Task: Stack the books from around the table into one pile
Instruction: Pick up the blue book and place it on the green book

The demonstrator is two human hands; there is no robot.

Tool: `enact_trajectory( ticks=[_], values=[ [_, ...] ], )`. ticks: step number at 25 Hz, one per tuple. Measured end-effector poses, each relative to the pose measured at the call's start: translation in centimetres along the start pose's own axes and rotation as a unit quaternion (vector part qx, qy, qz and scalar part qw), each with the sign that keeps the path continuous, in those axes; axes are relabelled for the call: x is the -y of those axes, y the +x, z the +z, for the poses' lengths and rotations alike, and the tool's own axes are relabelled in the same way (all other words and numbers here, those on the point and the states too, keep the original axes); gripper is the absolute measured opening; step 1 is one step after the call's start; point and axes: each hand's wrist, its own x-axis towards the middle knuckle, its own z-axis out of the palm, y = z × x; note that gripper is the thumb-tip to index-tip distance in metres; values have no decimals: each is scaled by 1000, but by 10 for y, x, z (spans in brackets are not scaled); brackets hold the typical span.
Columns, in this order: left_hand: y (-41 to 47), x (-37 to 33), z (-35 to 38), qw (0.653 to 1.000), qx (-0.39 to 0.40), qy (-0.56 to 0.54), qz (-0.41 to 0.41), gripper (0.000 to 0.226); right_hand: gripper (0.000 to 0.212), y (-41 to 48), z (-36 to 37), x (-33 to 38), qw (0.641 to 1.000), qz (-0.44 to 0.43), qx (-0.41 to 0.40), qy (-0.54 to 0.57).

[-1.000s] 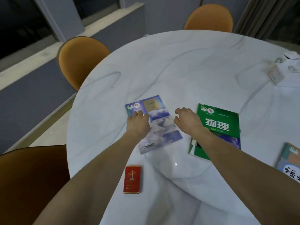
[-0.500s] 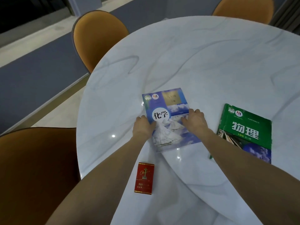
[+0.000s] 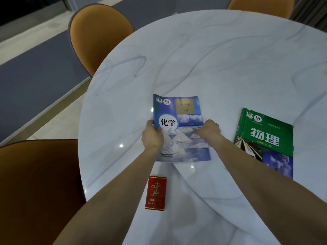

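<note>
A blue book with a white mountain picture is held over the white marble table, its far end curling upward. My left hand grips its left edge, thumb on the cover. My right hand grips its right edge. To the right, a green book lies flat on the table, apart from both hands.
A small red box lies on the table near its front edge, between my forearms. Orange chairs stand around the table: one at the near left, one at the far left, one at the back.
Both hands have closed on the blue book's sides, turned it straight toward me and raised its far end. The view has swung left; a book at the right edge is out of view.
</note>
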Motion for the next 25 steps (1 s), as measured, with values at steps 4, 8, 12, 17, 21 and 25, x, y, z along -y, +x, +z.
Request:
enact_trajectory(
  ticks=[4,8,12,17,21,25],
  values=[
    [-11,-3,-10,997,32,-54,54,33,21,-10,-4,-1,997,8,14,80],
    [-13,-4,-19,986,60,-149,54,34,20,-21,-8,-10,980,8,11,199],
    [-17,-12,-22,978,78,-192,39,32,20,-28,-18,-21,955,-2,-12,296],
    [-28,-37,1,979,99,-165,63,32,25,-34,-50,-45,947,-4,-85,310],
    [-40,-63,38,980,127,-116,104,32,30,-38,-78,-87,932,-2,-107,347],
    [-59,-83,87,976,167,-75,121,33,28,-42,-105,-138,925,31,-160,343]
  ],
)
